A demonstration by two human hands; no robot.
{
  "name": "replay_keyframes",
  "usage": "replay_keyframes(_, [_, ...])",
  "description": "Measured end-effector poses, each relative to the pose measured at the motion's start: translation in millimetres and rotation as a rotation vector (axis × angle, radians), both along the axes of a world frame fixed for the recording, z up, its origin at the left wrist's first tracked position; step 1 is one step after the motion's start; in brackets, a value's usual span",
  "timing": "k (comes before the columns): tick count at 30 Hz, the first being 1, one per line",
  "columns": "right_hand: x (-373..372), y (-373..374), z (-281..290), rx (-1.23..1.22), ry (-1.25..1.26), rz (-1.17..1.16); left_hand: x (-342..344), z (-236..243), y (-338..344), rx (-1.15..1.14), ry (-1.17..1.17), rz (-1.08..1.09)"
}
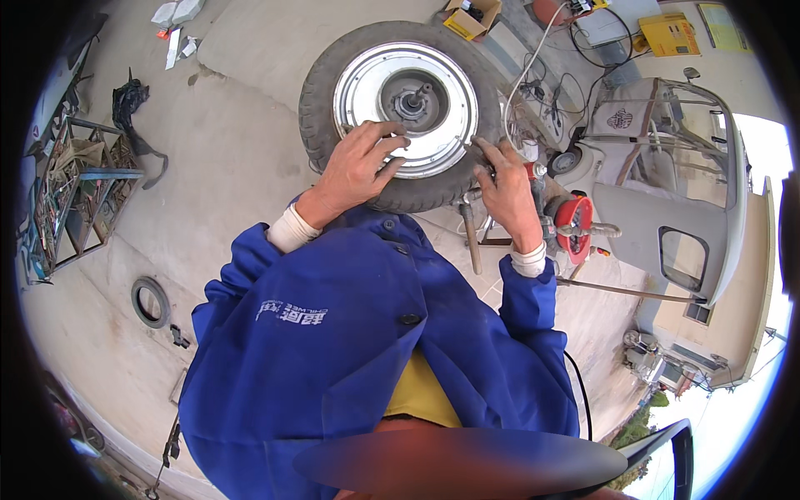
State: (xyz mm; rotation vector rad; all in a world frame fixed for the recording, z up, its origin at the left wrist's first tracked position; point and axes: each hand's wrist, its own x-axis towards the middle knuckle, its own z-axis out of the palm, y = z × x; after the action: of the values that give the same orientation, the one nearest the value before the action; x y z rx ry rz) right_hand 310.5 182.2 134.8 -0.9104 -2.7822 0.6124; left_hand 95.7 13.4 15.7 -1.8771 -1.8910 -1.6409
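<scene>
The wheel [411, 102] was just beyond the blue cloth jacket [333, 350], its round face toward the person. A dusty, treaded rubber tyre [319, 96] ringed the shiny, dished metal rim [357, 93]. The stubby axle [424, 89] leaned toward the wheel's far-right edge along its long axis. Hands apart, fingers curved and thumbs parted, the left hand [358, 169] hung over the near-left edge, the right hand [508, 192] at the near-right; contact could not be told.

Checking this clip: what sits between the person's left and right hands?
In the head view, the lower part of the silver rim and a stretch of the dark tyre around it lie between the left hand and the right hand.
</scene>
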Motion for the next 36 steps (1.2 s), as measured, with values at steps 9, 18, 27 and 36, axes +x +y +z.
replay_keyframes(9, [-8,-5,-17,0.008,0.134,0.028,20,-6,38,-0.105,-0.047,-0.143])
replay_keyframes(18, [-20,-11,-24,-0.065,0.157,0.083,24,-7,51,-0.157,-0.116,-0.186])
replay_keyframes(27, [-21,-8,-34,-0.027,0.148,0.107,24,-6,53,-0.195,-0.123,-0.205])
replay_keyframes(36, [-21,-10,-39,0.258,0.094,0.263,27,-12,58,-0.195,-0.163,-0.206])
